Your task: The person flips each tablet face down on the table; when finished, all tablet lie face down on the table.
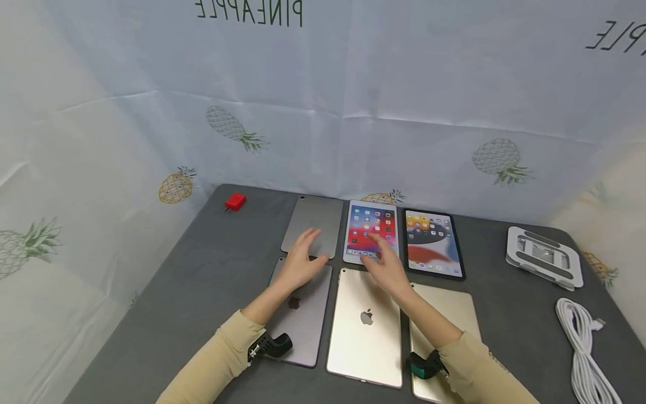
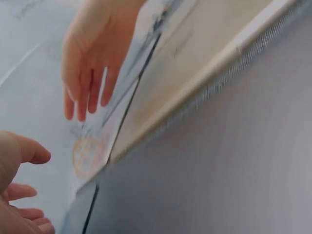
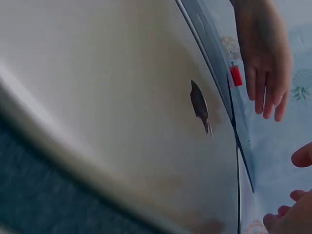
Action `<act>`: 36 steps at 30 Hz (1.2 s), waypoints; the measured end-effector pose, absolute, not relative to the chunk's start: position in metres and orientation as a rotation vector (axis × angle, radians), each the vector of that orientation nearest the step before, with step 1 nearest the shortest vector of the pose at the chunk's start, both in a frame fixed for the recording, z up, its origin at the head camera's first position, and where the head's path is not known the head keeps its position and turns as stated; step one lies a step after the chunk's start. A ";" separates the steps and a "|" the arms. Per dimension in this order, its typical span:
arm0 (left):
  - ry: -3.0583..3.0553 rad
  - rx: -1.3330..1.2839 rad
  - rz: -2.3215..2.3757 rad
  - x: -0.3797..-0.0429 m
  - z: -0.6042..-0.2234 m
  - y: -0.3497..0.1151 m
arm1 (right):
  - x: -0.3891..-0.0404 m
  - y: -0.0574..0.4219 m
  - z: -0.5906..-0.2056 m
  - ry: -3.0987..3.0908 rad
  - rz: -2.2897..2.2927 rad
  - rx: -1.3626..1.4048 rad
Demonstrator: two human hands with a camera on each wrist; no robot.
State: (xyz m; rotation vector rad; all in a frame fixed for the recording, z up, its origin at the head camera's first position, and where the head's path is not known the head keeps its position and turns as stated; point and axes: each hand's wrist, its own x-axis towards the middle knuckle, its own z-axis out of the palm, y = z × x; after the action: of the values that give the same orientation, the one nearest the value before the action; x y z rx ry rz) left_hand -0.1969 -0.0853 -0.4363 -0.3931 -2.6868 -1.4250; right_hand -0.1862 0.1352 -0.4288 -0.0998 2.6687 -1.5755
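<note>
Presently, nothing is held in either grip; the left hand (image 1: 300, 266) and right hand (image 1: 388, 270) are loosely spread. In the head view, the near part of a grey tablet (image 1: 325, 216) is overlapped by the left hand, that of a lit white tablet (image 1: 373, 221) by the right; nearer on the desk (image 1: 192, 297), a gold tablet (image 1: 360, 342) is seen.
</note>
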 end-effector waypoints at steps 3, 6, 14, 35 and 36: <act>-2.683 -0.447 -1.503 -0.194 -0.431 -0.074 | -0.185 0.147 -0.431 2.666 -1.605 -0.057; -2.669 -0.504 -1.577 -0.192 -0.428 -0.064 | -0.182 0.158 -0.433 2.669 -1.622 -0.043; -2.721 -0.459 -1.866 -0.191 -0.429 -0.042 | -0.170 0.174 -0.434 2.521 -1.696 0.083; -2.798 -0.435 -1.912 -0.192 -0.437 -0.032 | -0.174 0.179 -0.418 1.955 -2.123 0.457; -2.802 -0.427 -1.914 -0.192 -0.436 -0.032 | -0.174 0.179 -0.417 1.944 -2.137 0.468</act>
State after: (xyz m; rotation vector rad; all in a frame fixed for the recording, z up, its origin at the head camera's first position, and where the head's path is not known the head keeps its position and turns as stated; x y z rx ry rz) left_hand -0.1922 -0.0318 -0.4365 -0.4269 -2.8021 -1.9143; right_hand -0.1743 0.1787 -0.4171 0.4675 1.9439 -2.1367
